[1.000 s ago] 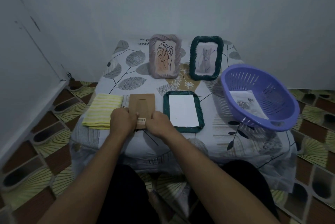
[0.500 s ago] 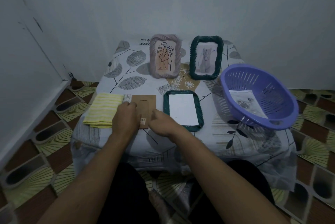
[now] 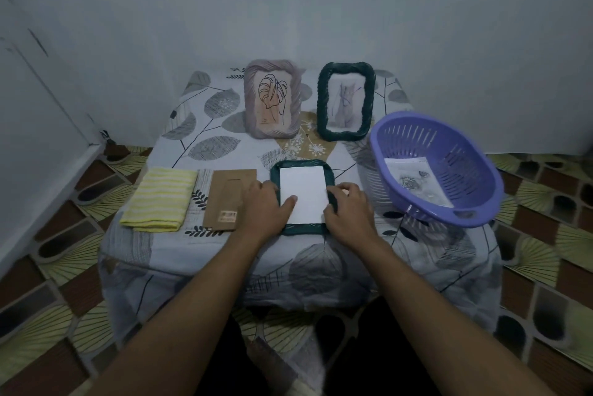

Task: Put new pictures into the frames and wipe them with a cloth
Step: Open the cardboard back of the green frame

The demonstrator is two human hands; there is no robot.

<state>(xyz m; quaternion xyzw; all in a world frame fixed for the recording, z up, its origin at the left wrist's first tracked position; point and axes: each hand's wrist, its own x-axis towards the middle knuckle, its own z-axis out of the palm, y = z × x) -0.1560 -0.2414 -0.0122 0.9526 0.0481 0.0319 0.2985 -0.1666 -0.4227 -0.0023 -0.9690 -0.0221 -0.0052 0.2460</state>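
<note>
The flat green frame lies near the middle of the table, a white sheet inside it. The left hand grips its left rim, thumb on the sheet; the right hand curls over its right rim. Left of it lie a brown backing board and a yellow cloth. 2 frames stand far: a pink frame and a standing green frame. The purple basket on the right holds pictures.
</note>
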